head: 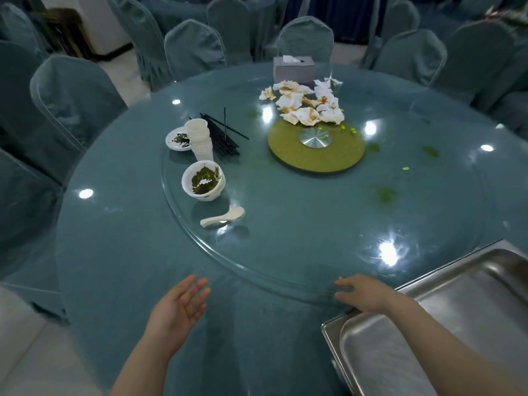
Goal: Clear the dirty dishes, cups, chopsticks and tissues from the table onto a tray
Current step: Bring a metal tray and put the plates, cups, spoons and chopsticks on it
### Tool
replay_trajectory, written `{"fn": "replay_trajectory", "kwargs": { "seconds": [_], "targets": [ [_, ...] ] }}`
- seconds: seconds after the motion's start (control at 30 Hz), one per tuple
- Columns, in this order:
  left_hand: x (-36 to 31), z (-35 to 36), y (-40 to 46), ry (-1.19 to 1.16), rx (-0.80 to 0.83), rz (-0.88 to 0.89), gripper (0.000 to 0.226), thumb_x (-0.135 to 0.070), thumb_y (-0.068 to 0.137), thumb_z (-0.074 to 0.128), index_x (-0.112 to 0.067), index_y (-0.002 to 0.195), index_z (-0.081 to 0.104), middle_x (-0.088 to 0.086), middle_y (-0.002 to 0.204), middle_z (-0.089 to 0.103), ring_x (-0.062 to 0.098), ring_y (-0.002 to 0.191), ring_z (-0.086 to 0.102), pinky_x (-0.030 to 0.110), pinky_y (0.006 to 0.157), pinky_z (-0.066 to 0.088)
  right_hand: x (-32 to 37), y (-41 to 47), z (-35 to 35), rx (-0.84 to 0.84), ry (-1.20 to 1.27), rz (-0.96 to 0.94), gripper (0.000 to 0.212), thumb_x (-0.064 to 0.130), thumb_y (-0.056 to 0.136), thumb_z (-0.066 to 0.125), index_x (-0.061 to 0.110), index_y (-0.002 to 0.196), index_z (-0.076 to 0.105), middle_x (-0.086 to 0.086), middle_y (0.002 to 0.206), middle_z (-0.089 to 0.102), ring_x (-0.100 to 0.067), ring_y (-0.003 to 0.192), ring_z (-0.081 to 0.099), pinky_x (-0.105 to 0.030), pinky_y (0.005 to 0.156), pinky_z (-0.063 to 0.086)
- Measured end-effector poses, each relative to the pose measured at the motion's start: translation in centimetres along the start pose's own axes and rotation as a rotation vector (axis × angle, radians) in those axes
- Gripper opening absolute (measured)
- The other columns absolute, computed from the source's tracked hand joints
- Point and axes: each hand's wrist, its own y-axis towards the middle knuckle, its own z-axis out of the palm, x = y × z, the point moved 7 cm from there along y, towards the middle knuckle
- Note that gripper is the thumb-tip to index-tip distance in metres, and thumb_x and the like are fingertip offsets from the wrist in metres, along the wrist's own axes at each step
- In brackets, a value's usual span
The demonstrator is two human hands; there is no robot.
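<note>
On the glass turntable [285, 252] stand stacked white bowls [203, 180] with green residue, a white spoon [223, 217] in front of them, a stack of white cups [200, 138], a small dirty dish [178, 140] and a bundle of black chopsticks [223, 134]. Crumpled stained tissues [307, 105] lie in a heap at the far side. The steel tray [445, 332] sits at the lower right. My left hand [180, 310] hovers open above the table's near edge, holding nothing. My right hand [363, 291] rests with straight fingers on the turntable's rim, beside the tray.
A grey tissue box [294, 70] stands behind the tissues. A yellow-green turntable base [315, 147] with a metal hub sits mid-table, with green crumbs and smears around it. Covered chairs [74, 92] ring the round table [128, 252].
</note>
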Motion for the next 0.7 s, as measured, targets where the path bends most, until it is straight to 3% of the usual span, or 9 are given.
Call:
{"fn": "replay_trajectory", "kwargs": {
  "seconds": [0.07, 0.13, 0.27, 0.53, 0.7],
  "targets": [
    [0.3, 0.1, 0.0, 0.007, 0.003, -0.013, 0.028, -0.018, 0.098, 0.038, -0.016, 0.121, 0.053, 0.003, 0.108, 0.066, 0.018, 0.097, 0.061, 0.036, 0.093, 0.038, -0.9, -0.2, -0.7, -0.099, 0.029, 0.066, 0.055, 0.044, 0.095, 0.048, 0.021, 0.144, 0.039, 0.0, 0.15, 0.039, -0.017, 0.136, 0.038, -0.024, 0.106, 0.03],
    [0.7, 0.2, 0.2, 0.002, 0.012, -0.028, 0.028, -0.017, 0.098, 0.036, -0.017, 0.12, 0.054, 0.004, 0.11, 0.065, 0.019, 0.098, 0.061, 0.036, 0.093, 0.038, -0.7, -0.1, -0.6, -0.151, 0.05, 0.077, 0.058, 0.043, 0.096, 0.047, 0.019, 0.147, 0.035, -0.003, 0.153, 0.035, -0.02, 0.138, 0.036, -0.026, 0.107, 0.03],
    [0.7, 0.5, 0.4, 0.036, 0.014, -0.025, 0.029, -0.018, 0.098, 0.036, -0.018, 0.119, 0.056, 0.003, 0.11, 0.066, 0.018, 0.101, 0.06, 0.036, 0.094, 0.038, 2.1, 0.6, 0.3, -0.154, 0.109, -0.05, 0.056, 0.04, 0.097, 0.047, 0.026, 0.149, 0.031, -0.002, 0.16, 0.014, -0.019, 0.146, 0.016, -0.027, 0.114, 0.019],
    [0.3, 2.0, 1.0, 0.157, 0.002, 0.016, 0.031, -0.02, 0.099, 0.037, -0.016, 0.125, 0.053, 0.004, 0.111, 0.066, 0.024, 0.11, 0.056, 0.037, 0.094, 0.038, 3.2, 1.7, -0.3, -0.215, 0.175, -0.101, 0.058, 0.038, 0.097, 0.047, 0.025, 0.149, 0.029, 0.002, 0.161, 0.008, -0.018, 0.148, 0.008, -0.03, 0.115, 0.018],
    [0.0, 4.3, 1.2, 0.306, 0.008, 0.086, 0.029, -0.016, 0.1, 0.039, -0.012, 0.124, 0.053, 0.009, 0.116, 0.064, 0.025, 0.108, 0.058, 0.037, 0.094, 0.04, 2.0, 1.8, 0.6, -0.146, 0.084, -0.063, 0.061, 0.039, 0.097, 0.047, 0.018, 0.15, 0.025, -0.004, 0.161, 0.004, -0.027, 0.148, 0.004, -0.036, 0.116, 0.021]
  ]
}}
